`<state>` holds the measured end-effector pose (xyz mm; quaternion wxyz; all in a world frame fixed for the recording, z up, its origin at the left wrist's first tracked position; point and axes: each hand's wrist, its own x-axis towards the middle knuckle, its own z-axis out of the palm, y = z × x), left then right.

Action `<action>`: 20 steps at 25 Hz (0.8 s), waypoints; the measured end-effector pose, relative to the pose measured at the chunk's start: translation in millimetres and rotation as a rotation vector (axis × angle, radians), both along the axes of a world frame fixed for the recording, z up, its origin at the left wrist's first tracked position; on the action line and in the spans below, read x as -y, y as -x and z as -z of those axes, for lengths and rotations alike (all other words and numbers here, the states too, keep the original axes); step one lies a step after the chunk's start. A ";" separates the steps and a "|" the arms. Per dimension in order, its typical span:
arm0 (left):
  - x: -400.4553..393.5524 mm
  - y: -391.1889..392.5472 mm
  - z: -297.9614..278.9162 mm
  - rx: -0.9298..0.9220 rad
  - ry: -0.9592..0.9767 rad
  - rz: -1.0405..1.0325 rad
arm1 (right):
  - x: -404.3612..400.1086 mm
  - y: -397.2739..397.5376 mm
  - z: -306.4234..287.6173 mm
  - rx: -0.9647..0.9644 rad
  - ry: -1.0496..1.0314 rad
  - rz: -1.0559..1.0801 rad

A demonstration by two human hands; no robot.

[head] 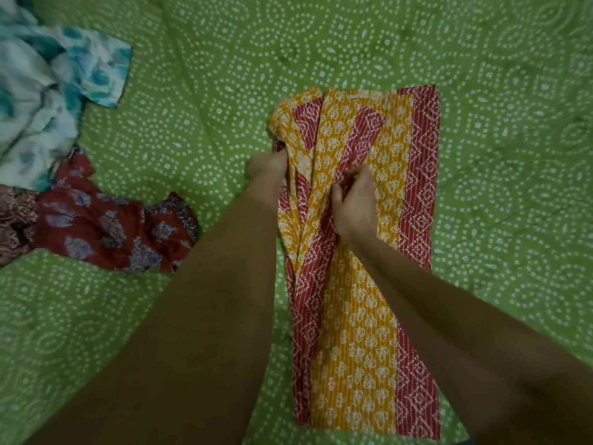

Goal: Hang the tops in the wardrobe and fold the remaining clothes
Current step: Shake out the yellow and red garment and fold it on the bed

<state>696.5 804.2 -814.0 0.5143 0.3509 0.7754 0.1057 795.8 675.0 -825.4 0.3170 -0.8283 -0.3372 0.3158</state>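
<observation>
Bed [481,59] with the green dotted cover serves as the folding area, so everything lies flat on it. Biggest item in play: yellow-and-red printed garment [362,316], laid lengthwise down the middle of the bed, running from near the person up and away; its right side lies flat and smooth, its left side is gathered into long pleats, which reads as a lengthwise fold in progress. Pale blue-and-white garment [41,91] lies crumpled at the far left edge, well apart from the hands; dark red floral garment [106,232] is bunched just below it, touching it. Both look parked there until their turn, judging by the heap. Left hand [268,165] is curled around the bunched left edge of the yellow-and-red garment, near its far end. Right hand [354,200] sits on top of the same garment, just beside the left, fingers bent and pinching a ridge of cloth near the centre. So the garment is under and between both hands, both gripping it. No wardrobe or hanger in view.
</observation>
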 end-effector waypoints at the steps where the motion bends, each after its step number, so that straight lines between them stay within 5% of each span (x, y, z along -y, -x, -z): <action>1: -8.5 -5.4 -0.5 -0.005 0.012 0.058 | -0.1 0.1 1.4 -0.006 0.005 0.025; 8: 9.8 42.7 -22.3 -0.206 -0.356 -0.018 | 6.8 8.5 -10.0 0.179 -0.001 0.053; 12: 49.5 102.9 -48.0 -0.349 -0.539 0.001 | 21.0 28.7 -30.9 0.332 0.114 -0.131; 17: 50.8 168.5 -45.8 -0.162 -0.871 0.193 | 34.3 80.0 -53.2 0.362 0.122 -0.561; 20: 53.4 173.1 -61.1 -0.036 -0.956 0.335 | 35.4 102.8 -59.7 0.283 0.107 -0.555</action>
